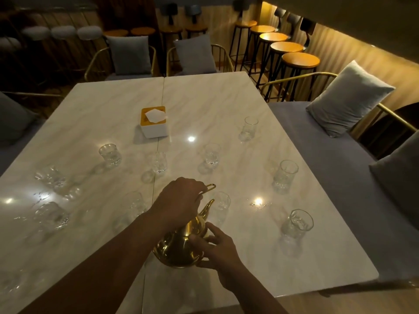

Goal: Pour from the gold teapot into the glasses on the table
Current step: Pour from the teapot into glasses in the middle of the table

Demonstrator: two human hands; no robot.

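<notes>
Your left hand [179,200] grips the gold teapot [176,248] at its top, your right hand [218,248] clasps its body; the spout [209,206] points toward one o'clock.

Two bare arms show in the lower half of the frame. The left forearm [108,252] runs up from the lower left corner and the right forearm [254,293] from the bottom edge. The left hand [179,200] and right hand [217,248] are bare too.
</notes>
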